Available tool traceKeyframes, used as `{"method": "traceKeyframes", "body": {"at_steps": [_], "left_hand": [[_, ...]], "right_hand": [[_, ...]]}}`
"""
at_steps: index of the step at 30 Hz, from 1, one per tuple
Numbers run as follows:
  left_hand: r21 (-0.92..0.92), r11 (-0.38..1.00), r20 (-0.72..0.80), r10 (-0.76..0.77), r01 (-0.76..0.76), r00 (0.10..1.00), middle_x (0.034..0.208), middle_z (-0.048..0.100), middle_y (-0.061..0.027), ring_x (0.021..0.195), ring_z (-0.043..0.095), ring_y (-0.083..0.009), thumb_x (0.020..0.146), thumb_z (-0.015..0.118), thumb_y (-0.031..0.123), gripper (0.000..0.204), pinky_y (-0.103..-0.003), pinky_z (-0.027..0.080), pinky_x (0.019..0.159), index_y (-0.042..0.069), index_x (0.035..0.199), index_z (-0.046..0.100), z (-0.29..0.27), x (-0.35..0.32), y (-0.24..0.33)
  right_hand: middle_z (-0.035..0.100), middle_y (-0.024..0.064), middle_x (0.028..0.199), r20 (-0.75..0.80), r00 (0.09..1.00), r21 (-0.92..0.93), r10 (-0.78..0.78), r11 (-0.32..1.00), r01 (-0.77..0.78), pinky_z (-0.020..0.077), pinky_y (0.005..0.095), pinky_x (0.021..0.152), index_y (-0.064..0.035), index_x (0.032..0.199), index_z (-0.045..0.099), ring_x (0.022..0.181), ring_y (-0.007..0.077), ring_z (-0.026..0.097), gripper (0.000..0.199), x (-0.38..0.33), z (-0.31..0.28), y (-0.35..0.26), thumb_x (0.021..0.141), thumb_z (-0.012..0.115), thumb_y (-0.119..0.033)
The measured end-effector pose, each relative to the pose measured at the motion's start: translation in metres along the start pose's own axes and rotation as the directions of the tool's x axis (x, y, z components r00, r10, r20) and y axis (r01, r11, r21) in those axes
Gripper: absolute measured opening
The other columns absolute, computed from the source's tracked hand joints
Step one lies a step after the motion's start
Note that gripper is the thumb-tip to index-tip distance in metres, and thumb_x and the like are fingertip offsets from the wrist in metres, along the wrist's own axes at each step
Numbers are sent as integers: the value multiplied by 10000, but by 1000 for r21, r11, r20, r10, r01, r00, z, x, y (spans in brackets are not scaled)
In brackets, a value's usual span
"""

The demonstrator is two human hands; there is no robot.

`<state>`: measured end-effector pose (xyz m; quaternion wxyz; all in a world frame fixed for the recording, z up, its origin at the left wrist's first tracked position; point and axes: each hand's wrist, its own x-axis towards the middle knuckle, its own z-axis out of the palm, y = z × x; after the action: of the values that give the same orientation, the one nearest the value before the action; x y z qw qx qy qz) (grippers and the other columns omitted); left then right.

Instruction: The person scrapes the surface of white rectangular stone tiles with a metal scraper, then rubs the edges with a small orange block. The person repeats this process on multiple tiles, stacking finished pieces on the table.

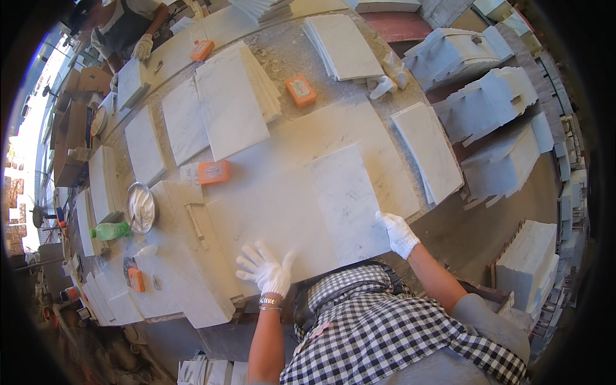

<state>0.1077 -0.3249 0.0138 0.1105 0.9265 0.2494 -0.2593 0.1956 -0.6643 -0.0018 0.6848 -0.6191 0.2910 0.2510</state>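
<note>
A pale grey-veined marble tile lies on a larger light slab in front of me. My right hand, in a white glove, grips the tile's right edge near its lower corner; the fingers beneath are hidden. Over the near part of the larger slab, my left hand is gloved too, with fingers spread and nothing in it. An orange block sits at the slab's far left, beside a thin pale stick.
Stacked tiles cover the table's far side, with another stack at right. A metal bowl of white paste and green bottle stand left. A co-worker's gloved hand shows far left. Stone stacks stand beyond the right edge.
</note>
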Motion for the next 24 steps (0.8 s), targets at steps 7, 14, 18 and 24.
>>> {"method": "traceKeyframes", "body": {"at_steps": [7, 14, 18, 24], "left_hand": [[15, 1000, 72, -19, 18, 997, 1687, -14, -351, 1516, -40, -629, 942, 510, 745, 1113, -789, -8, 1142, -24, 1638, 107, 3, -1, -4], [-44, 999, 67, -26, 29, 997, 1681, -2, -366, 1521, -45, -621, 911, 508, 787, 1152, -783, -37, 1147, -37, 1631, 150, -1, -1, -2], [101, 995, -20, -12, 14, 1000, 1667, 138, -363, 1502, 124, -628, 886, 530, 799, 1144, -815, 135, 1110, 18, 1646, 180, 1, -3, 1], [128, 992, 3, -22, 22, 1000, 1676, 122, -348, 1503, 124, -623, 900, 508, 796, 1130, -814, 136, 1112, 47, 1661, 136, -2, -3, 3]], "right_hand": [[530, -34, 708, -219, 964, -287, -149, 955, 82, 407, 308, 623, -12, 796, 666, 699, 77, 434, 399, -4, 17, 12, 989, 683, -361], [539, -18, 678, -189, 955, -351, -228, 924, 151, 401, 315, 611, -14, 734, 639, 679, 81, 445, 450, 16, 17, -46, 972, 711, -388], [566, -14, 712, -167, 941, -314, -296, 920, 234, 412, 323, 626, -15, 781, 673, 698, 86, 476, 439, 65, 9, -109, 967, 699, -412], [648, 19, 781, -208, 876, -189, -434, 897, 400, 456, 353, 653, 0, 886, 728, 727, 123, 545, 393, 181, 31, -253, 957, 680, -384]]}}
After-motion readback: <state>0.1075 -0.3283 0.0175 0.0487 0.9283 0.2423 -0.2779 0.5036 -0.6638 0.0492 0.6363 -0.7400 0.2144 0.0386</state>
